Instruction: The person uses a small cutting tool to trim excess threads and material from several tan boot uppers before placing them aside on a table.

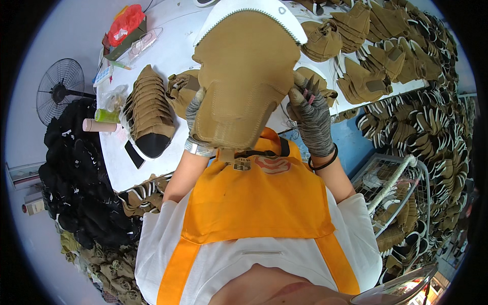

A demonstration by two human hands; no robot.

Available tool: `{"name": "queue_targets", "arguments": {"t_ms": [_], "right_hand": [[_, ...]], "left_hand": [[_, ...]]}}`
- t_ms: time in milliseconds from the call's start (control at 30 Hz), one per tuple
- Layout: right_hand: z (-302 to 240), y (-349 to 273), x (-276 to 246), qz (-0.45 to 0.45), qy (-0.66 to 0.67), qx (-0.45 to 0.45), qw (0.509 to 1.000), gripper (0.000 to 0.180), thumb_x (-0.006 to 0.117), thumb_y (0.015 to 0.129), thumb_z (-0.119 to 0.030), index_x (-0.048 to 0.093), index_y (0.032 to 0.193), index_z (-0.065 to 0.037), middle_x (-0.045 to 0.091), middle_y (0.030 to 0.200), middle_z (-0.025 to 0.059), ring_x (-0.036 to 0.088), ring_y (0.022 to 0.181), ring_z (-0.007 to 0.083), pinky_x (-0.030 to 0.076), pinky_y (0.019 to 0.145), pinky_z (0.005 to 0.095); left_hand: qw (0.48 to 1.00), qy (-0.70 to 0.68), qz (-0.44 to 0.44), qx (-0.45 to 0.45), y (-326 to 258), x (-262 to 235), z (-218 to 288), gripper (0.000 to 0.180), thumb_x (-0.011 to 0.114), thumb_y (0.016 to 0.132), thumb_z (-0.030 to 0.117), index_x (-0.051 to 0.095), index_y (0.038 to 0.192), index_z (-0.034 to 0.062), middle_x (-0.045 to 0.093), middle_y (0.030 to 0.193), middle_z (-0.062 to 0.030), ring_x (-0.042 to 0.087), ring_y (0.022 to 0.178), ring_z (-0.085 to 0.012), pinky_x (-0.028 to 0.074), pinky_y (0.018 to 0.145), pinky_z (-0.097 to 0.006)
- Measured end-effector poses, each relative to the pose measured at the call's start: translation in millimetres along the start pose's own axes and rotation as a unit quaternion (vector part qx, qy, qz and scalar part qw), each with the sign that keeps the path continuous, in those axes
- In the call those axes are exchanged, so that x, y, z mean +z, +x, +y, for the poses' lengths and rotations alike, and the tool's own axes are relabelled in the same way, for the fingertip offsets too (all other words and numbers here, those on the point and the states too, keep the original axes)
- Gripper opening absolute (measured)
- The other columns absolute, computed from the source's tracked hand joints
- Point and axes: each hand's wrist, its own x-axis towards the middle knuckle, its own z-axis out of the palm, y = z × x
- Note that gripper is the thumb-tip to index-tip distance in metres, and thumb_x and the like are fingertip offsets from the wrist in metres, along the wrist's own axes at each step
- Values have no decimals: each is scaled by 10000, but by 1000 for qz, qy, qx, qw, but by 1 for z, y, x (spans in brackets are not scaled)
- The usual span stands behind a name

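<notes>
A tan shoe upper [244,66] is raised in front of me above the white table, its wide end away from me. White lining [254,6] is joined along that far edge by zigzag stitching. My left hand [194,109], in a grey glove, grips the left edge; most of its fingers are behind the upper. On the right edge, my gloved right hand [312,122] pinches the upper between thumb and fingers. Small pointed thread snips [311,87] with a reddish part stick up from that same hand. Behind the upper, more tan pieces [184,91] lie partly hidden.
A nested stack of tan uppers [150,107] lies left on the white table [119,168], near a phone [134,154] and a pink bottle [99,125]. Further uppers [366,76] cover the right side. A wire cart [396,188] stands right; a fan [60,91] and black pile [76,178] are left.
</notes>
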Motion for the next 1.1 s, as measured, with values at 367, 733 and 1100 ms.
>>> {"name": "queue_targets", "arguments": {"t_ms": [367, 733, 1100], "right_hand": [[1, 7, 3, -20, -37, -32, 999, 439, 629, 871, -312, 557, 1228, -67, 562, 743, -52, 397, 536, 33, 333, 485, 186], [17, 10, -8, -86, -69, 82, 991, 371, 624, 879, -317, 600, 1117, -33, 510, 711, -44, 412, 588, 44, 346, 521, 195], [23, -1, -4, -52, -50, 52, 996, 363, 582, 909, -275, 562, 1163, -18, 569, 821, -8, 457, 637, 50, 373, 558, 193]], "left_hand": [[994, -21, -75, -80, -11, 13, 10, 805, 647, 778, 524, 368, 1365, 49, 462, 1335, -150, 473, 1200, -294, 445, 956, -449], [854, 514, -63, 44, -12, 28, 0, 1239, 717, 654, 613, -25, 1451, 22, 372, 1363, -235, 385, 1260, -301, 320, 1051, -368], [864, 490, -108, -48, -3, 53, -1, 1167, 754, 598, 628, 205, 1419, 8, 346, 1395, -158, 300, 1318, -288, 272, 1079, -399]]}}
